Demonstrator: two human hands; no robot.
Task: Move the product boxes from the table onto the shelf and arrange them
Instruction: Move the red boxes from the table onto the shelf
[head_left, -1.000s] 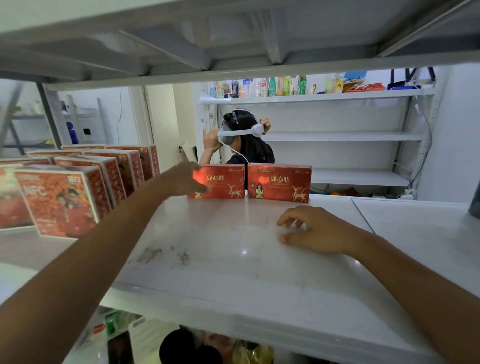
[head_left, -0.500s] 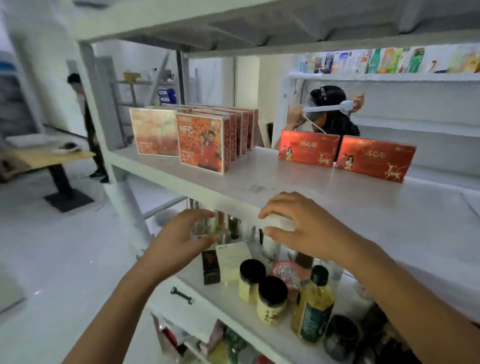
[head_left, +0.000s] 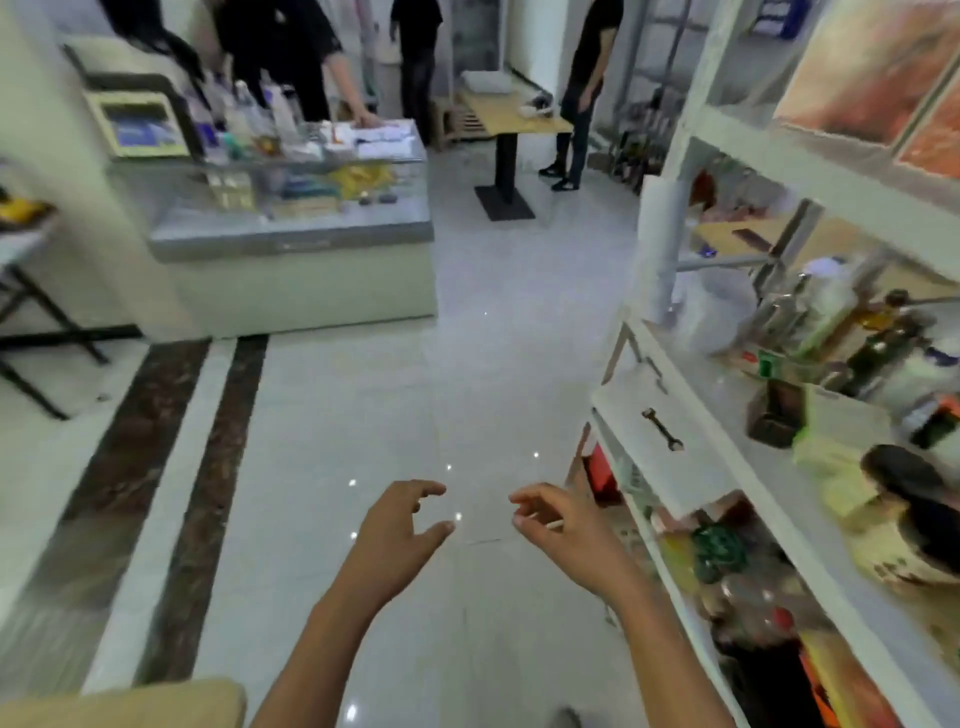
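Observation:
My left hand (head_left: 397, 535) and my right hand (head_left: 563, 525) hang in front of me over the tiled floor, both with fingers spread and nothing in them. The white shelf unit (head_left: 810, 171) stands along my right side. Orange-red product boxes (head_left: 878, 73) stand on its upper level at the top right, only partly in the frame. A light wooden table corner (head_left: 130, 704) shows at the bottom left, with no boxes visible on it. The whole view is blurred by motion.
Bottles and jars (head_left: 852, 332) crowd the shelf's middle level, and a wrench (head_left: 662, 428) lies on its white ledge. A glass display counter (head_left: 291, 228) stands ahead to the left. Several people stand beyond it, near a small wooden table (head_left: 511, 111). Open tiled floor lies between.
My view has swung left, away from the shelf front toward the room. Both hands have come off the shelf and dropped in front of me, empty.

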